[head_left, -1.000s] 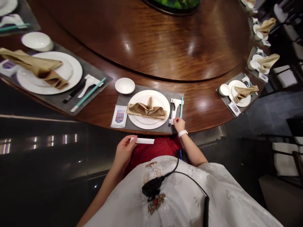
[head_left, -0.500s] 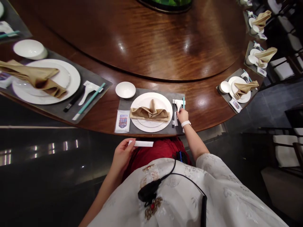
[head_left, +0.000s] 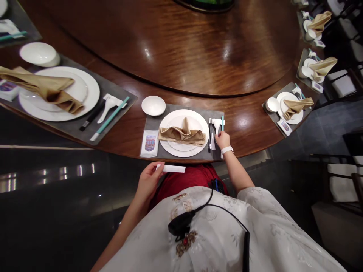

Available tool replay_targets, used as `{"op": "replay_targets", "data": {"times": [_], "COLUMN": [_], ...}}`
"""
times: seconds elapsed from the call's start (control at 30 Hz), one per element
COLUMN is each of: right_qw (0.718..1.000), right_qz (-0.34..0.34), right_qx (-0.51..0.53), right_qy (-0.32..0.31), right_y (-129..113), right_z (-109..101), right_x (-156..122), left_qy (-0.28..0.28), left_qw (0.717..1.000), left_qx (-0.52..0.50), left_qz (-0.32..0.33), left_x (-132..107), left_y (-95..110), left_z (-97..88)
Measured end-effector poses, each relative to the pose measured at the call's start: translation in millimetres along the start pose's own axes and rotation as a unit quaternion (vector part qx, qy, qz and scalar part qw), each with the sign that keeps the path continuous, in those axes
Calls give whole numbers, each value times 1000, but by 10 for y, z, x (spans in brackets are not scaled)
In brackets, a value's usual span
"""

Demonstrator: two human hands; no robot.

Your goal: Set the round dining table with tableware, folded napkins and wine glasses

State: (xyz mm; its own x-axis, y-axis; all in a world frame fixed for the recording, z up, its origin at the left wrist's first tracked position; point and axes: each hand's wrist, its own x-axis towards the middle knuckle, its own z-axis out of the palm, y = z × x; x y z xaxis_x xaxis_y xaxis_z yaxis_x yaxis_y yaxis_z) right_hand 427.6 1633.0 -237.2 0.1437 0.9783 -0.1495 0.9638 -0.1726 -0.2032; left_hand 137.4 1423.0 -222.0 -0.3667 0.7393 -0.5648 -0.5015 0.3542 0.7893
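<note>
My left hand [head_left: 150, 177] pinches one end of a narrow white paper strip [head_left: 174, 169] in front of the table edge. My right hand [head_left: 222, 139] is at the right side of the place setting, its fingers closed at the handle end of a white spoon [head_left: 217, 124]; the fingertips are partly hidden. Beside those fingers another narrow white strip [head_left: 213, 142] lies on the grey placemat [head_left: 205, 154]. Black chopsticks [head_left: 210, 136] lie left of it, and a turquoise stick [head_left: 222, 121] lies right of the spoon. A folded gold napkin [head_left: 183, 135] rests on stacked white plates [head_left: 184, 152].
A white bowl [head_left: 153, 105] and a printed packet [head_left: 149, 143] lie left of the plates. Another place setting with a large plate [head_left: 31, 111] is further left. More settings with gold napkins [head_left: 297, 107] follow the table's right curve. A wooden turntable [head_left: 181, 49] fills the middle.
The view has shifted slightly. My right hand has moved a little down the spoon, and more of the spoon shows above the fingers. My left hand still holds the strip.
</note>
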Motion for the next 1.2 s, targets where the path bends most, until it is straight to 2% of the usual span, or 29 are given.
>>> {"op": "replay_targets", "data": {"times": [0.17,0.33,0.43,0.53,0.63,0.7,0.83,0.93,1.0,1.03,1.13,1.2], "right_qw": [998,993,991,993,994,992,966,939,923,914,879,850], "right_qz": [9,34,41,31,5,-15,-53,-74,-72,-74,-118,-162], "right_qx": [20,58,70,73,87,106,214,278,313,331,379,414], "right_qy": [-65,-102,-109,-82,-60,-72,-139,-187,-211,-223,-263,-284], "right_y": [117,179,207,236,243,234,179,11,-237,-412,-1110,-1629], "right_z": [130,222,187,55,-105,-153,-35,76,57,15,-172,-264], "right_x": [-259,-322,-312,-330,-415,-520,-814,-1014,-1112,-1153,-1255,-1305], "left_qy": [-4,-7,-10,3,55,104,190,221,196,164,7,-114], "left_qw": [999,998,994,990,982,969,930,905,909,920,961,970], "left_qx": [-5,-21,-35,-65,-107,-139,-184,-158,-133,-122,-89,-61], "left_qz": [34,66,99,122,148,175,255,327,342,333,263,207], "left_x": [69,90,117,198,351,492,806,980,1027,1027,968,913], "left_y": [23,64,81,119,217,323,616,873,1032,1100,1234,1259], "left_z": [5,31,30,-55,-270,-477,-931,-1187,-1273,-1285,-1206,-1083]}}
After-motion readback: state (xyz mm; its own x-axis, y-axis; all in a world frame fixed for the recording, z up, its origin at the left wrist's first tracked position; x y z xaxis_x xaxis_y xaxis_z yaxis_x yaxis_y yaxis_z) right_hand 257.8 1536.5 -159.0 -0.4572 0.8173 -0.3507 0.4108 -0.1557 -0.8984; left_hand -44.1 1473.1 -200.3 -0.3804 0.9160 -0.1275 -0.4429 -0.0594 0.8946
